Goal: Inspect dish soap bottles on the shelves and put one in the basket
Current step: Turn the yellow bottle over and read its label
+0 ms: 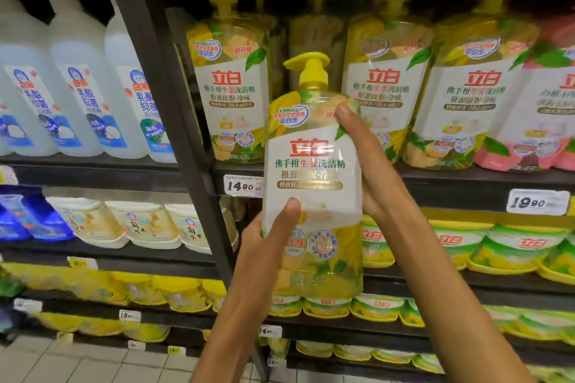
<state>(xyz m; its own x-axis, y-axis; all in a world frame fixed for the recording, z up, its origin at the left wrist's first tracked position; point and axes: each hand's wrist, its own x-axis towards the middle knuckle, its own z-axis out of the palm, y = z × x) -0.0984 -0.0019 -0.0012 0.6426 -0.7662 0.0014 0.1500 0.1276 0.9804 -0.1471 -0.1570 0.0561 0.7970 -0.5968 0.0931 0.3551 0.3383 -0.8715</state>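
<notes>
We are holding the bottle upright in front of the shelf, label facing us. Our left grip is clasping its lower left side, thumb on the label; our right grip is wrapping its right side.

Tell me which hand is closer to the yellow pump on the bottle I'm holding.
Right. The right hand grips the bottle high on its side, thumb just below the yellow pump. The left hand holds the lower part.

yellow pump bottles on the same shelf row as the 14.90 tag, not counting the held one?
4: one far left, one set back behind the held bottle, two to its right. More may hide behind.
</notes>
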